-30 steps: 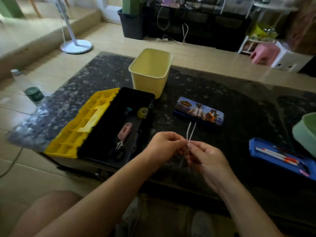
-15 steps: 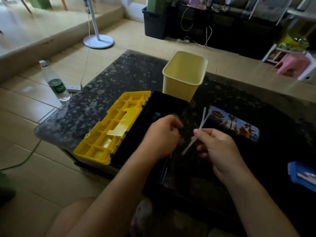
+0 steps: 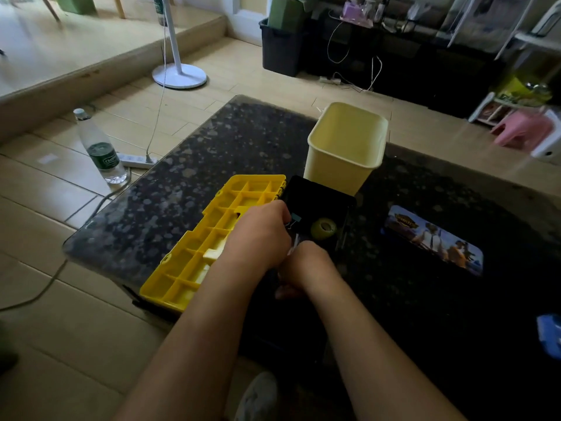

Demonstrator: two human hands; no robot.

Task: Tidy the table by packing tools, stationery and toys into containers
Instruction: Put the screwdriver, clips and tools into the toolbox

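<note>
An open toolbox with a black tray and a yellow compartment lid stands at the table's near left. Both my hands reach into the tray. My left hand hovers over it with fingers bent down, and what they touch is hidden. My right hand sits just below, curled round thin white strips, of which only a sliver shows between the hands. A yellow tape roll and a small binder clip lie in the tray.
A pale yellow bin stands behind the toolbox on the dark speckled table. A printed pencil tin lies to the right, a blue pencil tray at the right edge. On the floor left are a water bottle and a power strip.
Both hands have moved left from in front of the pencil tin to over the toolbox tray. The right hand has carried the white strips down into the tray.
</note>
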